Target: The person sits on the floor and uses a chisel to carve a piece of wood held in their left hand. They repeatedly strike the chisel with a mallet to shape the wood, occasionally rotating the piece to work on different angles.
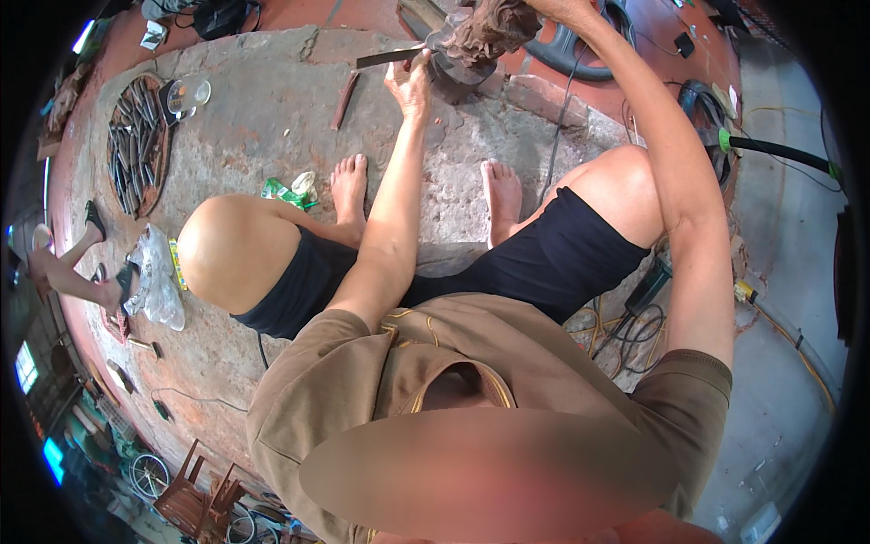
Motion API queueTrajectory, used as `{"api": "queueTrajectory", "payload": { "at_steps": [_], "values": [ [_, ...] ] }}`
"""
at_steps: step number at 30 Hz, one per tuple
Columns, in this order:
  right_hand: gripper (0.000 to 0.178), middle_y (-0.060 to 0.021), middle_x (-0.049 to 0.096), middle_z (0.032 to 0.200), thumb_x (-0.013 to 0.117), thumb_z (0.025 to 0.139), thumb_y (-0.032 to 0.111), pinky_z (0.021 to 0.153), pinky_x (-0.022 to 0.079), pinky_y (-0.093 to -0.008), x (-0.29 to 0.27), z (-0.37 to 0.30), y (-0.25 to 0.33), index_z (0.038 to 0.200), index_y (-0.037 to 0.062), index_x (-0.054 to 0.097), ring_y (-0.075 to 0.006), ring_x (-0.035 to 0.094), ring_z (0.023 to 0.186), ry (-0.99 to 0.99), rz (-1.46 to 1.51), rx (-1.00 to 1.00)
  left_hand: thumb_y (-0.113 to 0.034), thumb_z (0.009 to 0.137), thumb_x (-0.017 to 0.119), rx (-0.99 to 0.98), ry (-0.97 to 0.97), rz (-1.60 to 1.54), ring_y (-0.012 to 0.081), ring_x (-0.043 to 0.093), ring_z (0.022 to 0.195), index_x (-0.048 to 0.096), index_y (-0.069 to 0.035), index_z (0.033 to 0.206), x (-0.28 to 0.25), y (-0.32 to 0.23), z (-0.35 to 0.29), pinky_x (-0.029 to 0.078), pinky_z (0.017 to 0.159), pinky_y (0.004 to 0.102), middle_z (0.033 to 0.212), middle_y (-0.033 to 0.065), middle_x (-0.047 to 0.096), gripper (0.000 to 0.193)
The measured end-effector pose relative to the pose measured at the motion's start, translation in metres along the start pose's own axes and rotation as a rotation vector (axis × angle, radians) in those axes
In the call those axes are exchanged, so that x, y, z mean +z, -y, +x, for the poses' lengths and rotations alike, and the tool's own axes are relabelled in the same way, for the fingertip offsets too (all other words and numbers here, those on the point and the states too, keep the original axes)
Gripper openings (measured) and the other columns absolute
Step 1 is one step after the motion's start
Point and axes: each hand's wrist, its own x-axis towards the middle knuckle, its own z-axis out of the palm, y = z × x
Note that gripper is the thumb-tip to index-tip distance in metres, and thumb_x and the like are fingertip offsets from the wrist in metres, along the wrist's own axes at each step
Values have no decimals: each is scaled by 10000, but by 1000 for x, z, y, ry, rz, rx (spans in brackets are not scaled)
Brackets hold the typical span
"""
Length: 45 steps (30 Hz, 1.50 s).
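My left hand (410,89) is closed round a flat-bladed tool (385,58), its dark blade pointing left. The tool's right end lies beside a brown carved wood piece (489,41) with a rough, folded surface. This carving leans toward the upper right, above a darker block-like base (460,80). At the top edge, my right hand (560,9) is by the carving's far end; the picture's edge cuts off its fingers. A reddish-brown wood strip (344,100) lies on the slab left of my left hand.
A round tray of chisel-like tools (161,177) sits at left, beside a glass mug (195,93). A green packet (283,193) lies near my left foot. Another person's legs (82,263) show at far left. Cables (625,340) and a black hose (779,150) run at right.
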Motion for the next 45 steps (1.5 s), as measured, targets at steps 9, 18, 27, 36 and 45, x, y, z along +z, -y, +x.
{"api": "queueTrajectory", "payload": {
  "at_steps": [9,18,27,36,45],
  "values": [
    [142,-38,591,649,541,780,113,551,411,-274,-5,0,6,837,35,645,-102,517,596,139,147,126,-82,799,735,-199,53,-157,150,660,727,632,16,867,-16,12,25,543,695,298,812,94,688,157],
    [171,-38,639,797,639,800,143,687,465,-252,-26,-11,13,916,17,647,-88,572,753,236,323,157,-125,836,698,-312,344,-144,156,661,767,685,13,1027,-34,1,18,537,740,291,927,92,698,236],
    [145,-39,629,796,640,794,130,706,454,-260,-33,-10,9,866,4,626,-97,557,750,263,219,220,-117,812,718,-272,438,-44,146,634,776,680,-12,1086,-33,3,16,509,754,290,905,71,686,295],
    [86,14,599,775,630,772,44,675,425,-226,-38,-13,-6,846,0,630,-47,513,740,334,447,237,-93,820,710,-294,480,13,128,614,708,680,-4,1085,-21,-3,9,507,687,282,834,56,677,281],
    [100,-16,633,817,646,747,33,725,447,-249,-34,-10,-5,842,0,647,-76,549,786,339,449,178,-123,811,727,-341,478,22,137,640,741,695,13,1017,-25,-4,24,517,740,289,827,68,688,248]
  ]
}}
